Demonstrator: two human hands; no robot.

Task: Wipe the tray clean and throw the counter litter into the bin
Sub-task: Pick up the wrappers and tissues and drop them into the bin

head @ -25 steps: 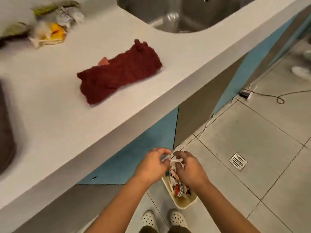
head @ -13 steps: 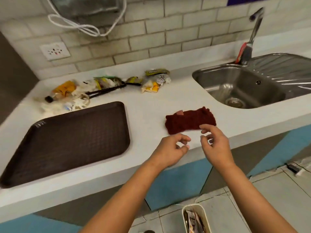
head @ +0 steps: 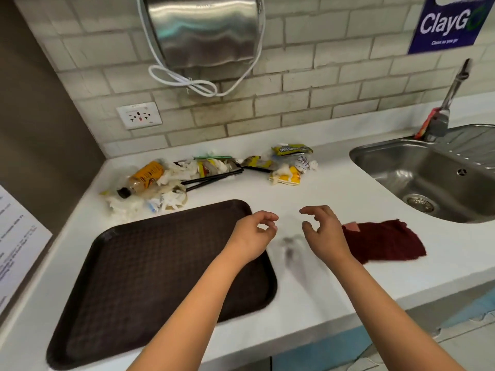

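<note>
Along the counter's back edge, light crumpled litter (head: 171, 180) is heaped: wrappers, tissue, one stiffer bottle (head: 143, 178), best gathered by the handful. Left hand (head: 251, 236) and right hand (head: 322, 231) are held empty, fingers loosely curled.

Two bare forearms enter from the near edge. No sleeves in view. Left hand (head: 251, 236) and right hand (head: 322, 231) both ungloved. No rings, watch, bracelet or bands seen on either wrist.
</note>
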